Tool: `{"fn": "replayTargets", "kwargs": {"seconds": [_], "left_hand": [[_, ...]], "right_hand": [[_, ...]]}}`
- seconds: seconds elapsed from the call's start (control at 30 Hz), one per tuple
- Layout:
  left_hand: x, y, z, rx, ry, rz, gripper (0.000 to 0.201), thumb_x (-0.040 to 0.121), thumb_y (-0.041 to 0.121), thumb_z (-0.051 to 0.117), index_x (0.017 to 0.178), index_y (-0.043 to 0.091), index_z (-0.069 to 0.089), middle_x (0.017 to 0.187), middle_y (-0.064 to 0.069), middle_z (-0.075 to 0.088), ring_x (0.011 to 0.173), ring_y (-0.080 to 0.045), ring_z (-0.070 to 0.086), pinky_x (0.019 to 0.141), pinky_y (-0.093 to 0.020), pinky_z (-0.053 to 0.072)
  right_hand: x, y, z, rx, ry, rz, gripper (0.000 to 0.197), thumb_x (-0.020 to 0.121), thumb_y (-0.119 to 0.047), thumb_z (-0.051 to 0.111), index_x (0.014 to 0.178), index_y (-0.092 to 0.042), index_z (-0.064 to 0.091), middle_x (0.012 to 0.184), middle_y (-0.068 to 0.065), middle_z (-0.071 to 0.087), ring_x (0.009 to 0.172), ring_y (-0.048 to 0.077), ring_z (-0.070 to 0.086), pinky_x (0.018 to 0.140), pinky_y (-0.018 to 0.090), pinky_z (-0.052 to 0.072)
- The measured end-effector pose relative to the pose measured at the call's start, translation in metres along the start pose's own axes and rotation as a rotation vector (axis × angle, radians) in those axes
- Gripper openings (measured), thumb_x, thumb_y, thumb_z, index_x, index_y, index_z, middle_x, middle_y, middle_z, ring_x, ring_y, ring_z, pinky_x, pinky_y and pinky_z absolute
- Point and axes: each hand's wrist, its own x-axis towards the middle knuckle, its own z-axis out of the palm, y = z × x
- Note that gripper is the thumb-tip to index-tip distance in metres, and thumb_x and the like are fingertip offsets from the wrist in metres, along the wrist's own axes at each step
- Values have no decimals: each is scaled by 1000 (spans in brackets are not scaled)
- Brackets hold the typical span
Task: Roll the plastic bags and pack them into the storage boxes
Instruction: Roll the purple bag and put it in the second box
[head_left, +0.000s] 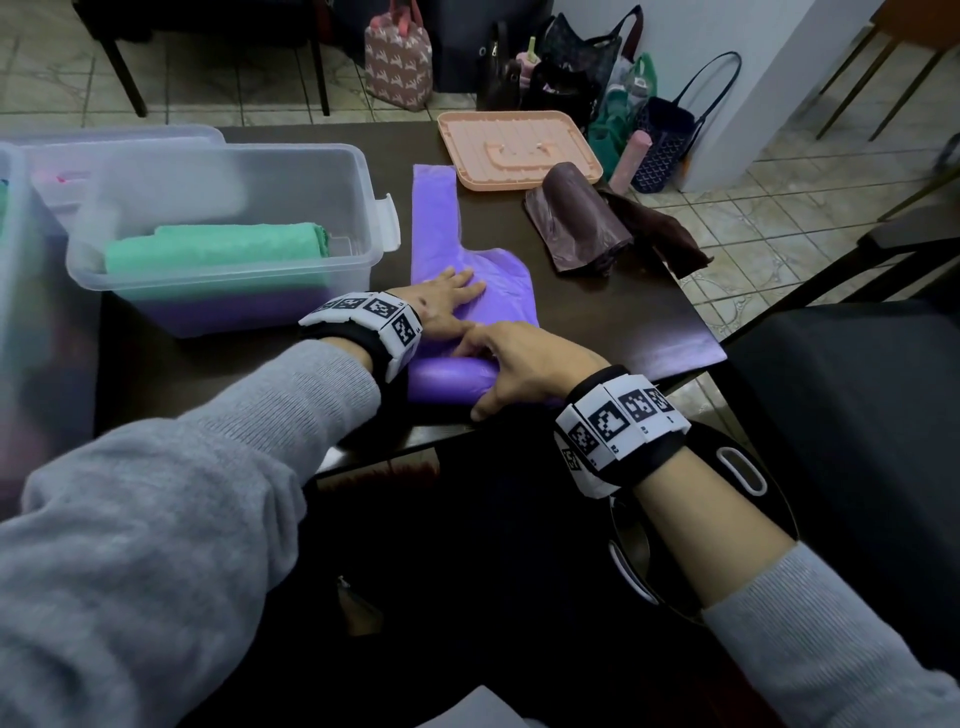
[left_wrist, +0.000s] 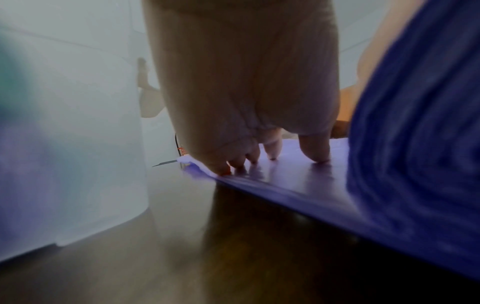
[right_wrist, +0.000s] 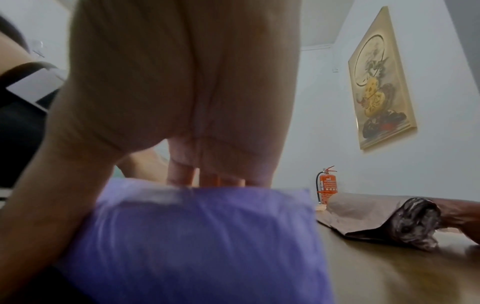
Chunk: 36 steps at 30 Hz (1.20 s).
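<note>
A purple plastic bag (head_left: 467, 244) lies flat on the dark table (head_left: 597, 312), and its near end is wound into a thick roll (head_left: 447, 382). My left hand (head_left: 449, 301) presses flat on the unrolled part just beyond the roll, its fingertips (left_wrist: 270, 152) spread on the purple bag (left_wrist: 298, 174). My right hand (head_left: 498, 364) wraps the roll, fingers over the top and thumb on the near side; the right wrist view shows the roll (right_wrist: 194, 236) under the palm. A clear storage box (head_left: 208, 176) to the left holds a green rolled bag (head_left: 218, 249) above a purple layer.
A brown roll of bags (head_left: 576, 228) with a loose brown bag lies at the table's right edge. A pink lid (head_left: 519, 150) rests at the far edge. Another clear box (head_left: 15, 312) stands at far left. Several handbags sit on the floor behind.
</note>
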Motion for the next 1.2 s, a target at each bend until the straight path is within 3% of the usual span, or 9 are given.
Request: {"fn": "replayTargets", "kwargs": {"seconds": [0.13, 0.27, 0.37, 0.5, 0.6, 0.7, 0.9, 1.07, 1.2], "left_hand": [[-2, 1, 1, -55, 33, 14, 72, 96, 34, 49, 151, 24, 5, 159, -3, -7, 146, -20, -4, 117, -38, 4], [-8, 3, -1, -116, 133, 39, 75, 92, 26, 56, 151, 21, 10, 158, -5, -10, 146, -22, -3, 118, -39, 7], [-11, 10, -7, -165, 191, -43, 61, 90, 18, 55, 146, 14, 31, 156, -14, 15, 143, -25, 19, 116, -37, 20], [-26, 18, -12, -196, 253, -120, 34, 89, 16, 56, 123, 14, 59, 130, -11, 54, 120, -26, 50, 100, -35, 42], [-39, 22, -15, -145, 266, -120, 29, 92, 12, 48, 115, 14, 64, 123, -12, 60, 112, -30, 56, 96, -40, 46], [-48, 26, -19, -59, 216, -108, 31, 92, 12, 47, 118, 10, 63, 122, -16, 60, 111, -32, 56, 93, -38, 48], [-54, 24, -22, 39, 102, -99, 38, 75, 18, 72, 110, 7, 64, 105, -12, 63, 94, -28, 58, 80, -36, 51], [-54, 22, -8, 21, 171, -99, 77, 60, 20, 87, 124, 4, 46, 121, -15, 52, 113, -31, 50, 90, -42, 45], [-52, 20, -1, 56, 213, -104, 63, 67, 12, 82, 120, 3, 50, 120, -16, 53, 113, -31, 50, 88, -37, 43]], "right_hand": [[3, 3, -10, -17, -64, 22, 65, 70, -34, 80, 129, -23, 56, 102, -6, 44, 95, 7, 41, 81, 18, 31], [13, 11, -15, 44, -62, 52, 58, 67, -34, 82, 118, -19, 57, 111, -2, 58, 98, 12, 51, 82, 21, 36], [18, 15, -21, 100, -91, 56, 51, 70, -32, 80, 112, -14, 57, 110, 1, 61, 100, 16, 54, 83, 22, 40], [18, 16, -29, 97, -156, 43, 46, 83, -33, 69, 122, -13, 59, 99, -4, 62, 89, 12, 52, 71, 8, 37], [20, 18, -33, 51, -196, 84, 53, 89, -44, 57, 137, -23, 48, 126, -3, 58, 110, 13, 52, 94, 20, 37], [25, 18, -33, 16, -189, 100, 50, 93, -44, 50, 139, -24, 43, 123, -2, 55, 112, 15, 49, 93, 22, 33], [32, 22, -29, 78, -62, 122, 36, 93, -41, 51, 117, -14, 53, 111, 3, 56, 94, 15, 49, 79, 24, 33], [35, 22, -19, 94, 142, 103, 32, 92, -37, 56, 111, -12, 61, 113, 5, 62, 96, 14, 53, 75, 20, 33], [34, 15, -6, 2, 449, 82, 29, 88, -31, 61, 107, -10, 60, 117, 11, 49, 113, 25, 46, 93, 33, 37]]}}
